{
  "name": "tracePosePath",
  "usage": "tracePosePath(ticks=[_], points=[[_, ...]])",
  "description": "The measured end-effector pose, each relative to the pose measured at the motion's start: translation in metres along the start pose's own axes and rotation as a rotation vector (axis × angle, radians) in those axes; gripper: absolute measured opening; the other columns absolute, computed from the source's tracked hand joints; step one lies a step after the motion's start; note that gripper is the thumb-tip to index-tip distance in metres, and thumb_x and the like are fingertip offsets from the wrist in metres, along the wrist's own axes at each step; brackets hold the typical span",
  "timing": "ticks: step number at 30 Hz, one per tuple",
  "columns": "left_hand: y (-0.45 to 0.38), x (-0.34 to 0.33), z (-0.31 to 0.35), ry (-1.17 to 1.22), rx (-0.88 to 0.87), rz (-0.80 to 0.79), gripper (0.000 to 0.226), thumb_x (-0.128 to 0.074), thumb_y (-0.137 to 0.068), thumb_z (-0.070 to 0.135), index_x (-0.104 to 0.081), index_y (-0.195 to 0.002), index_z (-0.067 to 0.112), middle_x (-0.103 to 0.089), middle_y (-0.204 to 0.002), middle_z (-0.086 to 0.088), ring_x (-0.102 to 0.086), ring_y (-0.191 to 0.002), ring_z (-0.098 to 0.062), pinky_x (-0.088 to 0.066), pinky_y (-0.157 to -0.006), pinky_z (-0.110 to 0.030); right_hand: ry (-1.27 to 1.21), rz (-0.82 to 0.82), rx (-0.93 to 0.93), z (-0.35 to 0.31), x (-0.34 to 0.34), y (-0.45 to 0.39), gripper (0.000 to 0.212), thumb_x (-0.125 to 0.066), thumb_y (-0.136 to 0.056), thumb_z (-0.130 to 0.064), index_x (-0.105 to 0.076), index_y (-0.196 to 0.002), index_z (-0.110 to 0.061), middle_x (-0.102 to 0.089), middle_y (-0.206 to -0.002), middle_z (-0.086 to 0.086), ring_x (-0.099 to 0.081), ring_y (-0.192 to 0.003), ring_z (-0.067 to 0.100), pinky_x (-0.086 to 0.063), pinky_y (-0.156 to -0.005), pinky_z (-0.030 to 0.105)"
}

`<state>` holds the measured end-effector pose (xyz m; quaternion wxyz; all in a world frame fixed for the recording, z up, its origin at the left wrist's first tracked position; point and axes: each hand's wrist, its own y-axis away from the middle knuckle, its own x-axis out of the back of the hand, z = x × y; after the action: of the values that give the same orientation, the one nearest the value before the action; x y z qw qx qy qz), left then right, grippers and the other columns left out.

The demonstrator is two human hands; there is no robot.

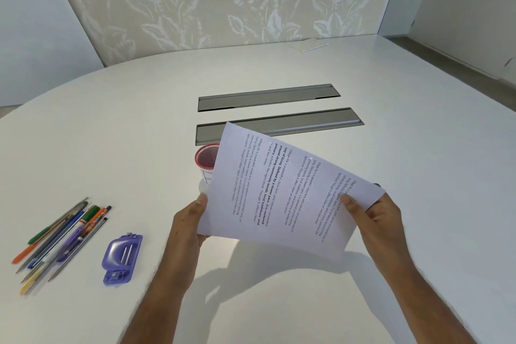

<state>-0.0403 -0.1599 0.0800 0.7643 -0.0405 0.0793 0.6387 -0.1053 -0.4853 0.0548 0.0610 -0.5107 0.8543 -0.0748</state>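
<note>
A loose heap of pens and pencils [61,240] lies near the tabletop's left edge, with a purple hole punch [122,258] just to its right. Toward the tabletop's middle stands a red mesh cup [206,158], half hidden behind the sheet of paper [279,190]; what it holds cannot be told. The left hand [190,220] reaches in from the near edge, its grip pinching the sheet's lower left corner, thumb on top. The sheet is held above the tabletop, tilted and slightly bowed, white, with blocks of print running sideways, 1 of them bold. The right hand [382,218] has its grip pinching the right edge, thumb on the printed face.
</note>
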Motion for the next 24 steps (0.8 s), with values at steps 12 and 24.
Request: tracePosePath(ticks=[12,24], points=[[0.002,-0.011,0.004,-0.294,-0.137,-0.11,0.056,-0.05,-0.083,0.088,-0.075,-0.109,0.046,-0.081,-0.107,0.013,-0.077,-0.095,-0.006,-0.058,-0.075,-0.016,0.085,-0.026,0.029,-0.008,0.005,-0.004,0.008,-0.074,-0.097,-0.018,-0.069,-0.096,-0.024,-0.076,-0.089,-0.012,-0.073,-0.08,0.0,-0.054,-0.065,0.011],[-0.009,-0.027,-0.011,-0.243,-0.135,0.107,0.016,-0.072,-0.089,0.046,-0.077,-0.099,0.058,-0.082,-0.097,0.021,-0.078,-0.088,-0.006,-0.059,-0.063,-0.014,0.112,0.029,0.078,-0.019,-0.007,-0.006,0.014,-0.073,-0.092,-0.034,-0.067,-0.101,-0.026,-0.077,-0.094,-0.016,-0.075,-0.084,-0.001,-0.056,-0.063,0.01]])
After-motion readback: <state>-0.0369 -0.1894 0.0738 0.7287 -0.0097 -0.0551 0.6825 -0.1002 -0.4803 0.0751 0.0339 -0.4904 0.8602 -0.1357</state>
